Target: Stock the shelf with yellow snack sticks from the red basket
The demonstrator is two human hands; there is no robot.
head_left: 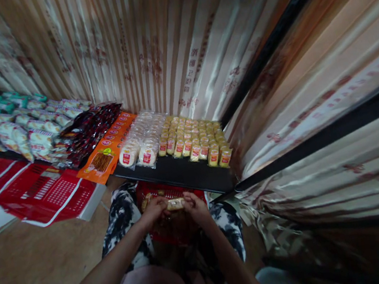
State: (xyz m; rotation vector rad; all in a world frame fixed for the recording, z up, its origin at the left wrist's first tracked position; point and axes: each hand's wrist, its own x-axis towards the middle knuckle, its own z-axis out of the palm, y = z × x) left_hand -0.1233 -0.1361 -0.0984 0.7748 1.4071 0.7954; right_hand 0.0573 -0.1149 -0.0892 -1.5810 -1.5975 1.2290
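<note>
Between my hands, above my lap, is a small pale snack in a clear wrapper (175, 204), held level by its two ends. My left hand (157, 207) is closed on its left end, and my right hand (193, 204) pinches the right end. Just below lies a red plastic bag (166, 238) between my knees; its contents are too dark to make out. In front, on a black shelf (180, 174), rows of yellow wrapped snacks (193, 144) stand beside round white snacks in clear wrappers (136, 154).
Left along the shelf lie an orange packet (101, 160), dark red packets (93, 128) and white-and-green packets (12, 128). Red printed bags (50, 191) hang over the shelf's front at left. Pleated curtains (107, 45) enclose the back and right, with a black pole (268, 47) slanting across.
</note>
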